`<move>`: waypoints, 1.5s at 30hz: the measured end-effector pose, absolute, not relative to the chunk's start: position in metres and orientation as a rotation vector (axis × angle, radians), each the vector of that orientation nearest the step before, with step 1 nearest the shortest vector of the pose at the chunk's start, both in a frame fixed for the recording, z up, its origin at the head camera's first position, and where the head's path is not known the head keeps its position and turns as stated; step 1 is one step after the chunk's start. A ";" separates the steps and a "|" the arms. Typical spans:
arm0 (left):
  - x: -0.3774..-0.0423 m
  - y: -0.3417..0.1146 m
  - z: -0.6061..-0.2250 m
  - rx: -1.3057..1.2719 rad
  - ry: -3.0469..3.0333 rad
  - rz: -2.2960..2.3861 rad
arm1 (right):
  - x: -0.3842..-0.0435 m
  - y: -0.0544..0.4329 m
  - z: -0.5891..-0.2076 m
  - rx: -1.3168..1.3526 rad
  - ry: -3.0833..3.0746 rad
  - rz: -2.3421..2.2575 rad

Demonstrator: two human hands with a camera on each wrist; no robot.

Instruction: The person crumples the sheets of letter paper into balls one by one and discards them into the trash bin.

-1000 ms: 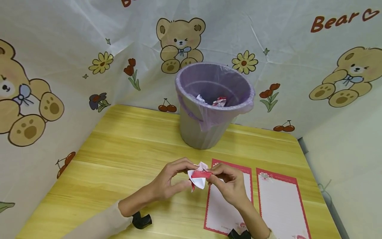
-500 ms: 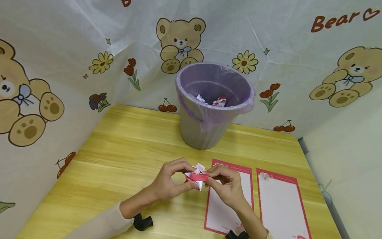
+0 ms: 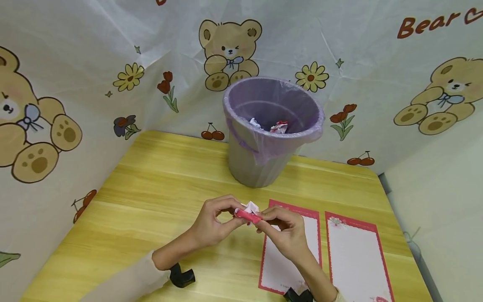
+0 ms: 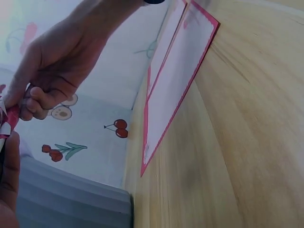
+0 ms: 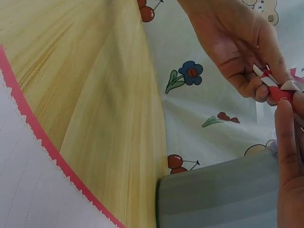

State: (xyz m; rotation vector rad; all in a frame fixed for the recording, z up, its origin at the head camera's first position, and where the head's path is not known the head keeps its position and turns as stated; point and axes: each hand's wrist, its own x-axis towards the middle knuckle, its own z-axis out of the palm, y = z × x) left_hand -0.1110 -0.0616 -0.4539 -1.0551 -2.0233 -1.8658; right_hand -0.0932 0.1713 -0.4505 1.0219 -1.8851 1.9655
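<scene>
A crumpled sheet of white paper with a red border (image 3: 249, 214) is held between both hands above the table, in front of the bin. My left hand (image 3: 215, 222) pinches its left end between thumb and fingers. On the right end, my right hand (image 3: 286, 233) pinches it the same way. In the right wrist view the folded paper (image 5: 280, 90) shows red and white layers squeezed between the fingertips. The left wrist view catches just a red and white edge of the paper (image 4: 8, 118) at the far left, with the right hand (image 4: 61, 66) on it.
Two flat white sheets with red borders, the nearer one (image 3: 283, 260) and the right one (image 3: 358, 256), lie on the wooden table (image 3: 151, 201). Behind the hands stands a grey bin (image 3: 253, 163) with a purple liner, crumpled paper (image 3: 279, 127) inside. A bear-print sheet (image 3: 181, 42) hangs behind.
The paper between the hands has been folded smaller; its white flap at the bottom has gone under. The left thumb has closed in on it. The head view has shifted slightly.
</scene>
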 end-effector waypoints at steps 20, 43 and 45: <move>-0.115 -0.060 -0.456 -1.272 -1.967 -1.460 | -0.093 0.185 -0.451 0.889 -2.151 1.922; -0.109 -0.053 -0.458 -1.247 -1.967 -1.517 | -0.094 0.176 -0.451 1.086 -1.959 1.890; -0.108 -0.053 -0.459 -1.215 -1.992 -1.561 | -0.094 0.176 -0.452 1.079 -1.965 1.887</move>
